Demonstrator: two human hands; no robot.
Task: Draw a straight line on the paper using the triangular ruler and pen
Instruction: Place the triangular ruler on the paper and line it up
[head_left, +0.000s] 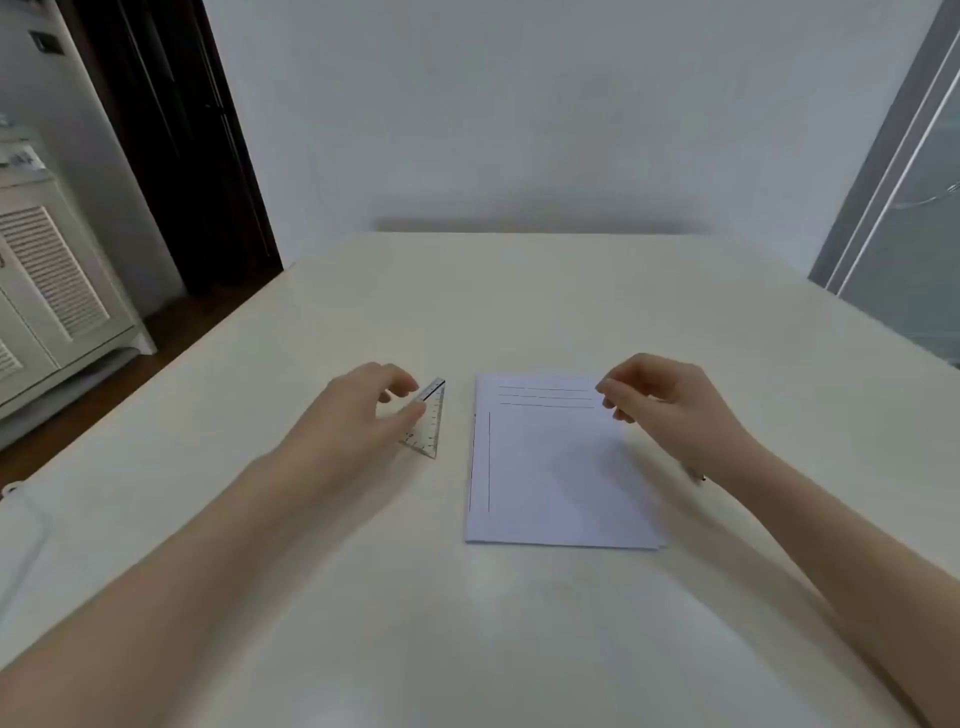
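Note:
A small clear triangular ruler (432, 426) lies flat on the table, left of the paper. My left hand (363, 410) hovers at its left edge, thumb and fingers spread and overlapping the ruler's upper part, without a firm grip that I can see. The white paper (556, 467) lies in the middle, with three lines drawn across its top and lines down its left side. My right hand (665, 400) hangs over the paper's top right corner, fingers loosely curled and holding nothing. A small dark bit of the pen (695, 474) shows under my right wrist; the rest is hidden.
The cream table (519, 623) reaches a plain wall at the back. To the left of the table are a dark doorway (182, 156) and a white louvred cabinet (47, 291). A glass door frame (893, 182) stands at the right.

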